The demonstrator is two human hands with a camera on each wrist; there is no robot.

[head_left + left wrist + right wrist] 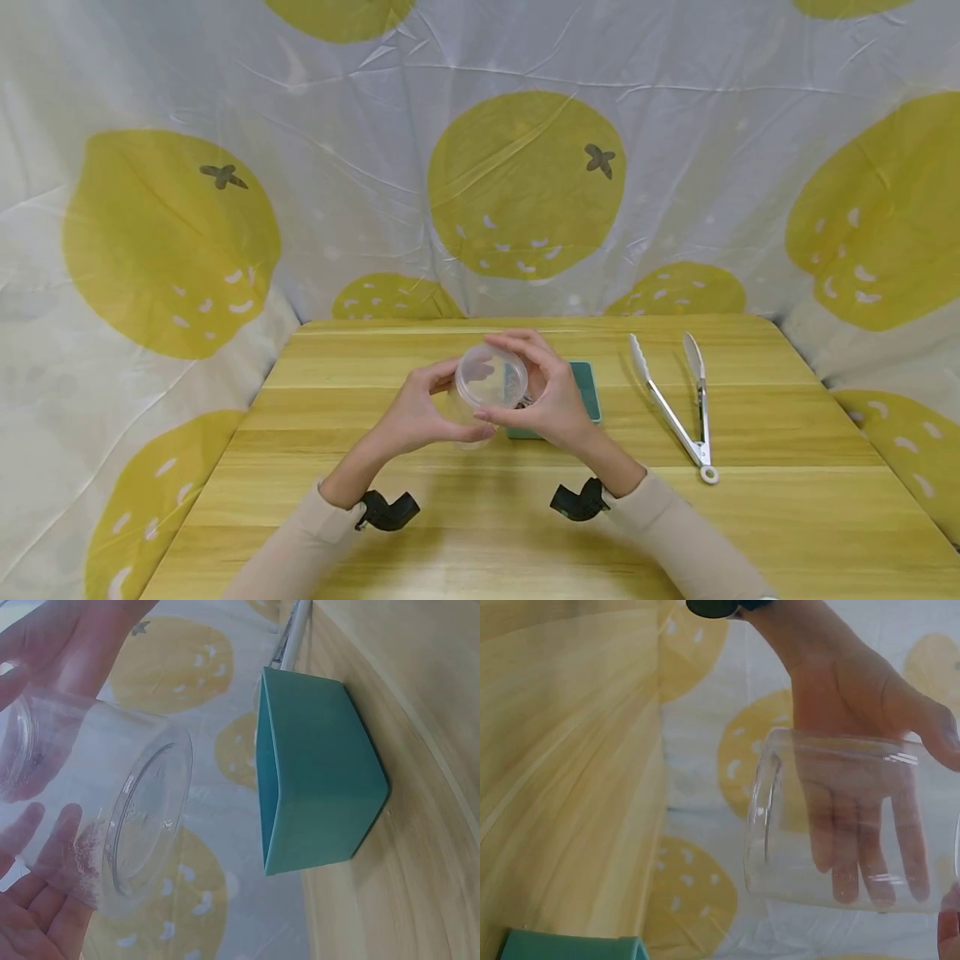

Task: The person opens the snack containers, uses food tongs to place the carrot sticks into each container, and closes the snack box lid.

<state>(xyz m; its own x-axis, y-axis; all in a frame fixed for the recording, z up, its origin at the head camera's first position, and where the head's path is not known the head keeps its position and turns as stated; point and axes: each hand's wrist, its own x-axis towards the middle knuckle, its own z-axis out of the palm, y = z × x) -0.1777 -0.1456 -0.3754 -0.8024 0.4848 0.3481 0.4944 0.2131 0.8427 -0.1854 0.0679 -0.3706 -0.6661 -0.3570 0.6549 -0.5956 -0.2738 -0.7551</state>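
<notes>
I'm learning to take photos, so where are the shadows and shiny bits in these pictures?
Head view: soft shadows on the wooden table, plus a pale sheen near the bottom edge; left wrist view: washed-out look, thin dark shadow beside the green box; right wrist view: white glints on the clear jar.

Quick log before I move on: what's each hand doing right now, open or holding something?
Left hand: holding the clear jar by its side.
Right hand: holding the same jar near its top.
</notes>
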